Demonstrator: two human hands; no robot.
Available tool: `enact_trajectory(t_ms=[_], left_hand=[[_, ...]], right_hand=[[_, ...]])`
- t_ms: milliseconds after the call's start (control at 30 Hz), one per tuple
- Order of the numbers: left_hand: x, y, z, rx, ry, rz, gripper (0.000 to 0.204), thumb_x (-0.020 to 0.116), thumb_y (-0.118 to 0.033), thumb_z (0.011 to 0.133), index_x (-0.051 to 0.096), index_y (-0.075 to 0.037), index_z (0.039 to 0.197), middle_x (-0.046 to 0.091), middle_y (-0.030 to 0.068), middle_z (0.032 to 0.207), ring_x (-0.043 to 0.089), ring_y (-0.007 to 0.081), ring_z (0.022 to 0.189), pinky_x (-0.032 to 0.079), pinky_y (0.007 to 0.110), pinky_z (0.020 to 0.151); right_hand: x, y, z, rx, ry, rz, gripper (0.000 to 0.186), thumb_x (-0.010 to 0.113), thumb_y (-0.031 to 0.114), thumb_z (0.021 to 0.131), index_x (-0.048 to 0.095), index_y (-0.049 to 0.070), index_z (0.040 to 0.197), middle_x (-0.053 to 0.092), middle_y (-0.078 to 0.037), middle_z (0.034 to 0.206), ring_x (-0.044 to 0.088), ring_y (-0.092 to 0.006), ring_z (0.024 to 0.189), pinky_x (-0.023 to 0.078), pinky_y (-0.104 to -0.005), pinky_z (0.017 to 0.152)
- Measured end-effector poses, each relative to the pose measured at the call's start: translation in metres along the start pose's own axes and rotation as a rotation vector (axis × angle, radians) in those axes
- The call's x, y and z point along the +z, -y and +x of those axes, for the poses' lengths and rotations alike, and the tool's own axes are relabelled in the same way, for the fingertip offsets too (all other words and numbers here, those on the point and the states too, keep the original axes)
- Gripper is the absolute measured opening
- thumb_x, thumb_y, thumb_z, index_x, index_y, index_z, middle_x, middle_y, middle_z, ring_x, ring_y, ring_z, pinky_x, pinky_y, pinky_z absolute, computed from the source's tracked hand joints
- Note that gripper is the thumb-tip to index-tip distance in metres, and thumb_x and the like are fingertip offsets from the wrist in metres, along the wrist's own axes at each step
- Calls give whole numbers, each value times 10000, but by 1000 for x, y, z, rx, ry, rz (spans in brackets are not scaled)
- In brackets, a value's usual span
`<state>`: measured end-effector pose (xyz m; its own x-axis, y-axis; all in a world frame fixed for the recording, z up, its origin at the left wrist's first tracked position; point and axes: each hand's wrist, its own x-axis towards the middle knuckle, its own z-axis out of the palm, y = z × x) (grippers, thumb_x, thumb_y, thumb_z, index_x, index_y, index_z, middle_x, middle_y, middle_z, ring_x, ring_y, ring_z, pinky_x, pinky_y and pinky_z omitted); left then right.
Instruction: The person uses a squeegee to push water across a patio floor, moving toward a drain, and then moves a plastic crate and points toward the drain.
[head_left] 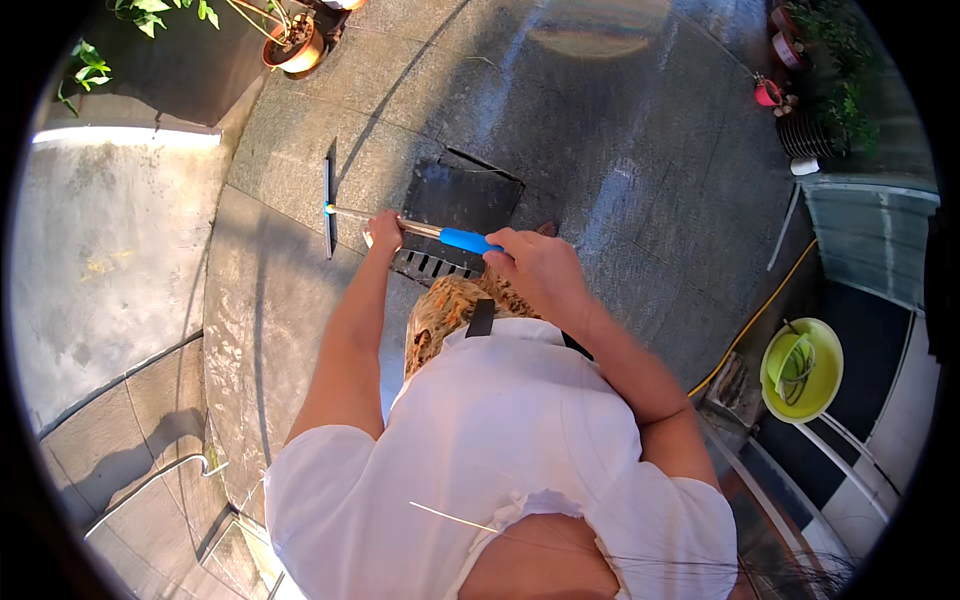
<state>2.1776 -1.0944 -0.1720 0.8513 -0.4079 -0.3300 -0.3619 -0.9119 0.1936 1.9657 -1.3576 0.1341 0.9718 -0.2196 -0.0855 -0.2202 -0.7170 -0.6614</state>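
Observation:
A floor squeegee with a long dark blade [328,180] and a metal pole [420,229] with a blue grip [463,241] lies crosswise in front of my body, its blade at the left. My left hand [385,232] is closed around the metal pole. My right hand [530,265] holds the blue grip near the pole's end. Below the pole are a dark square plate [452,185] and a slotted drain grate [432,266] in the paved ground [640,260].
Potted plants [295,50] stand at the upper left and more pots [767,92] at the upper right. At the right are a yellow-green basin [818,370] with a hose inside and a yellow hose [741,331] along the edge. A pale concrete surface [110,240] lies left.

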Motion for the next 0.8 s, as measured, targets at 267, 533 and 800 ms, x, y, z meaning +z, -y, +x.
enact_trajectory(t_ms=[267, 533, 800], left_hand=[[-39, -304, 139, 308, -47, -179, 141, 641, -123, 802, 698, -192, 912, 664, 85, 999, 594, 342, 998, 498, 475, 827], [-78, -470, 217, 599, -202, -292, 230, 707, -302, 824, 624, -87, 811, 648, 104, 862, 612, 339, 879, 479, 466, 744], [-85, -448, 187, 462, -143, -322, 248, 739, -272, 798, 605, -69, 750, 605, 133, 730, 585, 362, 684, 458, 477, 633]], right_hand=[[-206, -111, 47, 114, -293, -164, 158, 720, 192, 845, 713, 102, 974, 672, -82, 742, 643, -234, 597, 505, -345, 533], [-293, -136, 60, 91, -323, -276, 144, 723, 119, 838, 703, 40, 957, 693, -94, 802, 658, -204, 616, 495, -317, 531], [-361, -212, 94, 252, -205, 99, 139, 683, 57, 857, 697, 9, 987, 670, -98, 770, 617, -142, 654, 471, -273, 587]])
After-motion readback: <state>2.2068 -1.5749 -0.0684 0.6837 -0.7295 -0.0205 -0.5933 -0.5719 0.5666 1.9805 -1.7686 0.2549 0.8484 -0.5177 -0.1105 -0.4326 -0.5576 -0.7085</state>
